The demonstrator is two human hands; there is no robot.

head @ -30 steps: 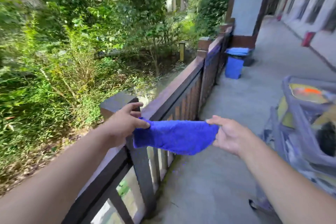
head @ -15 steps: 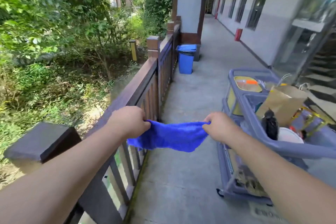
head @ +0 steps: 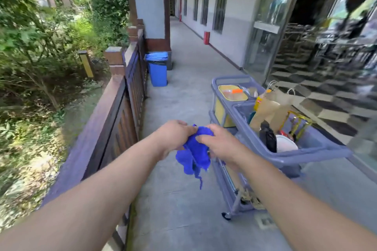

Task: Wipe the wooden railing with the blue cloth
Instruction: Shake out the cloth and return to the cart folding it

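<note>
Above the concrete walkway, both hands meet on the blue cloth (head: 194, 150), bunched and hanging down between them. The left hand (head: 173, 133) grips its top edge from the left, and the right hand (head: 219, 143) pinches it from the right. The wooden railing (head: 102, 120) runs along the left, apart from the cloth; a cleaning cart (head: 289, 149) stands just right.

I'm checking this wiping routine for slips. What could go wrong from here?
1. The cloth is bunched between the left hand and right hand with a loose end dangling; it could slip onto the floor.
2. The cloth hangs over the walkway, off the railing, so no wiping is happening.
3. The cart sits close beside the right hand and could get bumped.
</note>
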